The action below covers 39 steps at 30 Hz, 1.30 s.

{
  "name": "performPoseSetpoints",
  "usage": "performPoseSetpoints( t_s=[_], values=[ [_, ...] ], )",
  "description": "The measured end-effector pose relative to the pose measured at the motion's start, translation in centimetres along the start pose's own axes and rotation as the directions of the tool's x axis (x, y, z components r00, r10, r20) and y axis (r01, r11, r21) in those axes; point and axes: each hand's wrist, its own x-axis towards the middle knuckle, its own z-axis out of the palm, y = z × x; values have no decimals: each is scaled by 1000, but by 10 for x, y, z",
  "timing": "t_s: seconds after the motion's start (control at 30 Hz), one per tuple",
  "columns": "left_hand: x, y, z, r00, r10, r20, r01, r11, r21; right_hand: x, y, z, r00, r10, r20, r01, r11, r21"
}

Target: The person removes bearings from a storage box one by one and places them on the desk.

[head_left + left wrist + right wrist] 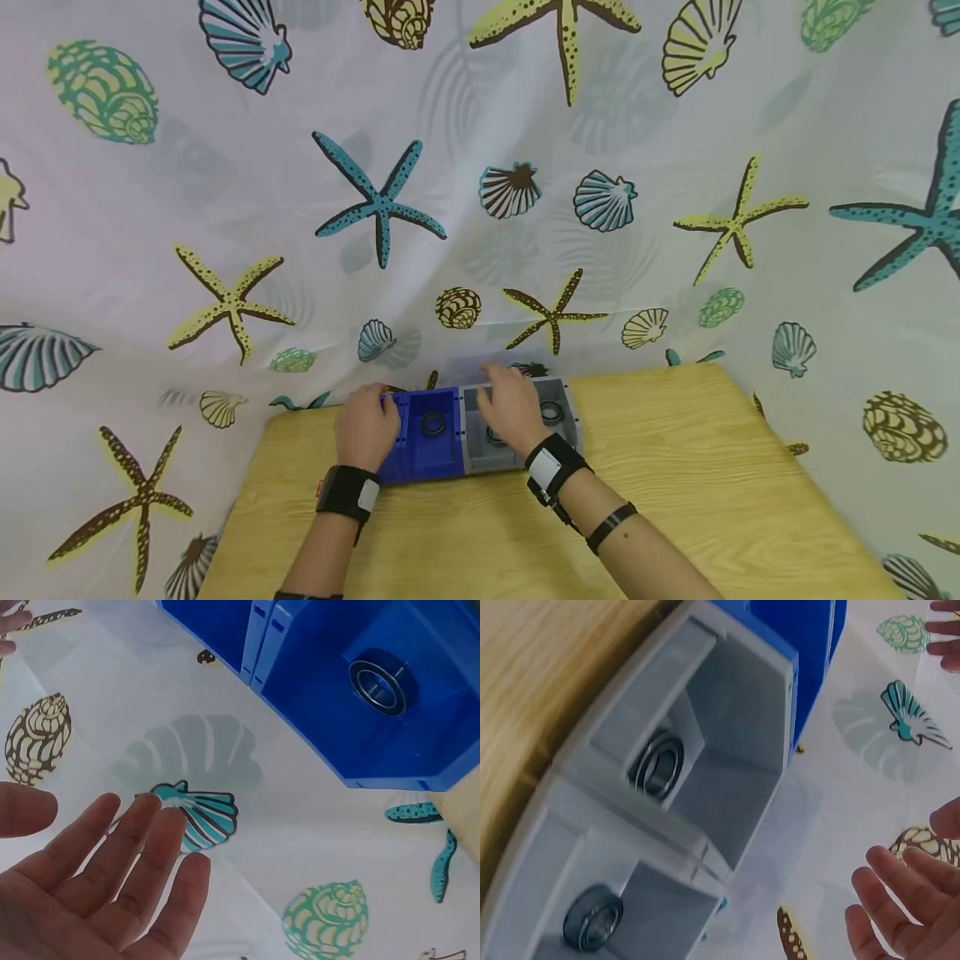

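My left hand (367, 427) hovers over the left end of a row of open bins, nearest the blue bins (435, 468). In the left wrist view its fingers (139, 881) are spread loosely with nothing in them. A black-rimmed ball bearing (382, 681) sits in the end blue bin, which my hand covers in the head view; another bearing (432, 423) lies in the adjoining blue bin. Above the grey bins (491, 463) is my right hand (513, 410), its relaxed fingers (904, 889) holding nothing. Each grey bin has a bearing, one (658, 765) beside the blue bins and another (592, 918) at the end.
The bins stand side by side at the back of a wooden table (675, 467). Right behind them hangs a white cloth (480, 125) printed with shells and starfish, which also covers both sides. Dark straps with pale patches (547, 468) wrap both wrists.
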Motion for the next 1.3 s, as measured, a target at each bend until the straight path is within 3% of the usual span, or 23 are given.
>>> performPoseSetpoints(
  t_s=[0.17,0.37,0.7,0.87,1.03,1.2,1.3],
  values=[
    [-15,-8,-15,996,-83,-23,83,997,-6,-2,-12,11,1000,-22,-19,21,999,-28],
    [-37,-19,-27,986,-168,-20,168,986,-13,-8,-34,27,1000,-7,0,7,1000,26],
    [-71,-27,-36,974,-216,-64,215,976,-22,-19,-64,60,994,31,102,-43,992,117],
    [-85,-25,-43,950,-313,-13,313,950,-2,-20,-63,72,989,92,117,-108,984,144],
    [-102,-31,-48,919,-393,40,392,920,15,-22,-63,83,971,169,170,-190,974,122],
    [-117,-44,-43,918,-395,30,395,919,8,-24,-68,94,933,223,283,-273,951,149],
    [-124,-49,-42,915,-402,24,402,916,3,-24,-71,104,904,279,324,-327,939,104]
  ],
)
